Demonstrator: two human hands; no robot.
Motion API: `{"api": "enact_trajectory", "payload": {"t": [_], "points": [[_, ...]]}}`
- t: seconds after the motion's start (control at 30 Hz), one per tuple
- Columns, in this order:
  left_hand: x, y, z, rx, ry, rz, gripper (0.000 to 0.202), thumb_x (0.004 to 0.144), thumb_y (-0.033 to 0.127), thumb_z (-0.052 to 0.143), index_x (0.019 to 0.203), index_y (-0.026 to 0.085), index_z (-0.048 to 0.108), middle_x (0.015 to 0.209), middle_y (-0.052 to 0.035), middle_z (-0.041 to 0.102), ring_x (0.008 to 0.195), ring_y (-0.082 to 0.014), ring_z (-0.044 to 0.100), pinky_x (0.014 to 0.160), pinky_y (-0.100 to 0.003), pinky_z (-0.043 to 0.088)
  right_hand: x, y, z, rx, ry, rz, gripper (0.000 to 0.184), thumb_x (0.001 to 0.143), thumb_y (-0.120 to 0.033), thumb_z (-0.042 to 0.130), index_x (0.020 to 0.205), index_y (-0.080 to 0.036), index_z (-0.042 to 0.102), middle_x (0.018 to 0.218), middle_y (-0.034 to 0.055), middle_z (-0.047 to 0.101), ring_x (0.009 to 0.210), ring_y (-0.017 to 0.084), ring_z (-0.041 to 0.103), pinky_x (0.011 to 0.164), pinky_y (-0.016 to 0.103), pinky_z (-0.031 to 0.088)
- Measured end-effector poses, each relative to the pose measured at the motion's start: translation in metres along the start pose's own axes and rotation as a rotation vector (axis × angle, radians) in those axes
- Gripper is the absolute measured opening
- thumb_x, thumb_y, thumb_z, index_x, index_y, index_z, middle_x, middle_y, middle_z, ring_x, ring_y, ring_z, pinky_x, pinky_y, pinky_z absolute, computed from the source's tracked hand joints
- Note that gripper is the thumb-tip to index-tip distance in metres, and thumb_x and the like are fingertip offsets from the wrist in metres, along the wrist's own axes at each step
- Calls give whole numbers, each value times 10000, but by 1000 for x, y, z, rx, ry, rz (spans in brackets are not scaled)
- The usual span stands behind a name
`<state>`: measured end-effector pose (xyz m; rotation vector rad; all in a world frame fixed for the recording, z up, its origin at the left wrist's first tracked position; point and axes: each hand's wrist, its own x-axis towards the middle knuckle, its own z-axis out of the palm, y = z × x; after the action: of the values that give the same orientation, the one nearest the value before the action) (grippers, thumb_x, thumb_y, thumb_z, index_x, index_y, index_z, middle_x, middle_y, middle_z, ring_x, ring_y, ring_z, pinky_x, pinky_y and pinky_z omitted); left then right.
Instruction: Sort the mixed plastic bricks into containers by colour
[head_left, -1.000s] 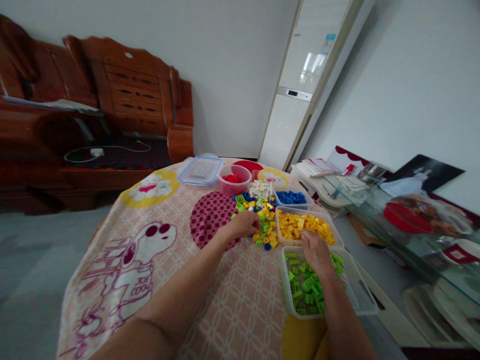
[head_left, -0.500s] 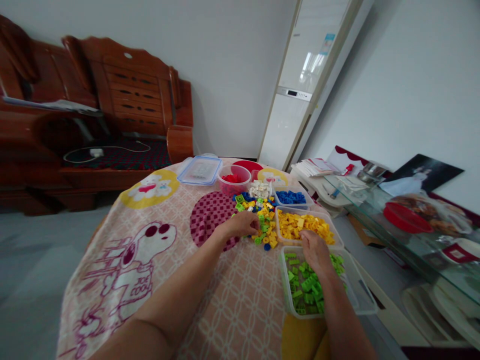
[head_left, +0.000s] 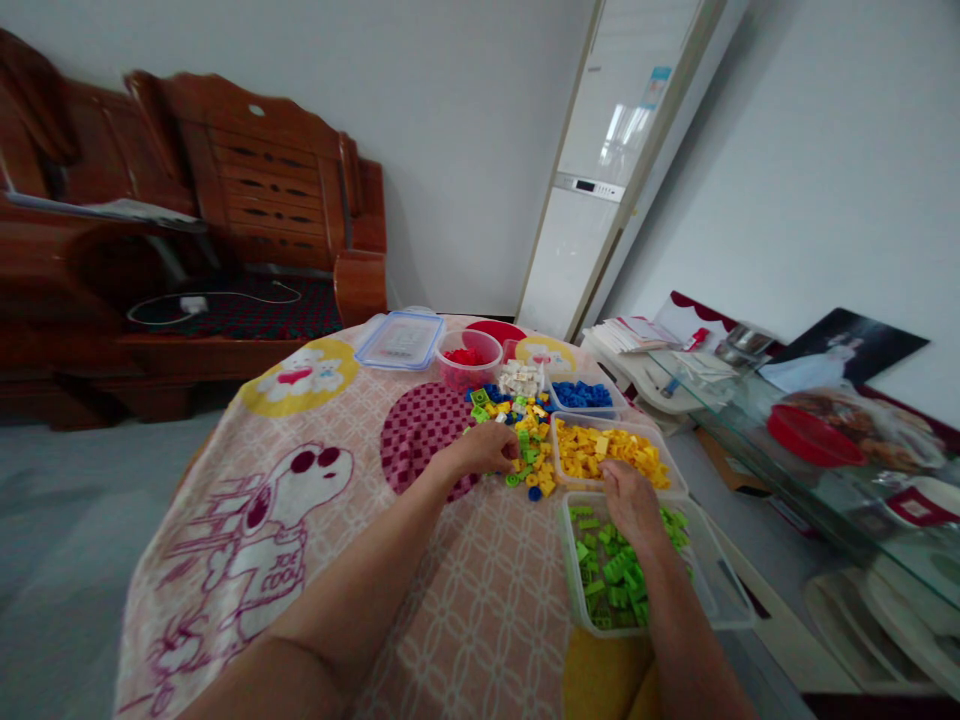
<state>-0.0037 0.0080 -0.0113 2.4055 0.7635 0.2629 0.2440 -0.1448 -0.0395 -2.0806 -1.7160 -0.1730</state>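
Observation:
My left hand (head_left: 486,447) is at the left side of a mixed pile of toy building bricks (head_left: 534,445), its fingers curled down and closed. Whatever those fingers pinch is hidden. Bent over the near rim of a clear box of yellow bricks (head_left: 600,447), my right hand (head_left: 630,495) has its fingertips drawn together beside the yellow pieces. What it holds, if anything, does not show. Beneath the right wrist stands a box of green bricks (head_left: 615,570). A loose blue round piece (head_left: 534,493) lies at the pile's near edge.
Behind the pile are white bricks (head_left: 520,377), a box of blue bricks (head_left: 583,394) and a round tub with red bricks (head_left: 469,362). A blue-rimmed lid (head_left: 400,340) lies farther left. Along the right runs a glass shelf (head_left: 795,440) holding a red bowl (head_left: 814,436).
A green piece by my left fingertips has shifted very slightly to the left. Both hands stay in almost the same place.

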Motion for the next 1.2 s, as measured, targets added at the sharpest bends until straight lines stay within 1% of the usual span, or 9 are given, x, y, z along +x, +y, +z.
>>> {"api": "enact_trajectory", "payload": {"t": [0.1, 0.27, 0.43, 0.63, 0.77, 0.87, 1.0, 1.1, 1.2], "points": [[1, 0, 0, 9, 11, 16, 111, 700, 154, 665, 775, 159, 748, 730, -2, 721, 651, -119, 608, 595, -188, 391, 1, 1, 0, -2, -10, -5, 337, 922, -189, 363, 919, -148, 698, 897, 113, 718, 864, 208, 637, 833, 299, 450], [3, -1, -1, 54, 55, 5, 207, 693, 98, 605, 811, 163, 763, 767, -11, 739, 690, -121, 625, 623, -183, 411, 1, 3, 1, 3, -2, -17, 331, 915, -180, 362, 894, -156, 692, 877, 105, 715, 855, 203, 634, 817, 287, 447], [2, 3, 1, 30, 3, 5, 136, 706, 201, 682, 816, 175, 758, 769, -5, 735, 675, -120, 616, 597, -179, 399, 0, 2, 2, 4, 12, -19, 333, 911, -185, 364, 896, -155, 696, 885, 109, 715, 838, 209, 630, 801, 294, 446], [3, 4, 5, 53, 47, -12, 160, 687, 151, 662, 825, 168, 742, 752, -1, 716, 657, -116, 604, 594, -186, 403, 1, 0, 1, -1, 21, -4, 329, 905, -181, 376, 878, -166, 703, 848, 96, 711, 814, 201, 625, 788, 292, 448], [8, 3, 4, -60, 159, -32, 183, 718, 193, 651, 882, 153, 720, 743, 6, 708, 680, -111, 626, 624, -176, 437, 0, -1, 0, 16, 32, -7, 329, 903, -176, 376, 867, -176, 703, 834, 87, 709, 808, 200, 623, 796, 295, 454], [13, 8, 7, -257, 230, -19, 240, 748, 228, 649, 963, 137, 707, 752, 1, 705, 675, -110, 644, 638, -183, 472, 0, -2, 0, 18, 29, -10, 324, 898, -170, 375, 865, -174, 697, 848, 93, 711, 822, 203, 628, 792, 294, 454], [16, 22, 20, -483, 234, 71, 337, 772, 216, 639, 1095, 129, 681, 891, -43, 733, 731, -123, 679, 689, -214, 520, -1, -2, -1, 1, 16, -2, 318, 904, -170, 376, 849, -170, 689, 845, 101, 706, 824, 207, 633, 784, 291, 449], [17, 30, 28, -514, 226, 145, 369, 780, 201, 632, 1141, 138, 676, 1045, -77, 734, 870, -147, 696, 778, -241, 538, -1, -3, -1, 1, 16, 1, 328, 910, -163, 367, 870, -165, 692, 837, 100, 702, 830, 208, 635, 804, 296, 447], [17, 29, 27, -496, 257, 149, 358, 783, 184, 614, 1131, 138, 685, 1055, -73, 735, 900, -152, 694, 805, -246, 537, -1, -3, -1, -3, 6, 6, 332, 907, -156, 367, 865, -165, 696, 841, 100, 701, 828, 210, 634, 809, 301, 447]]}}
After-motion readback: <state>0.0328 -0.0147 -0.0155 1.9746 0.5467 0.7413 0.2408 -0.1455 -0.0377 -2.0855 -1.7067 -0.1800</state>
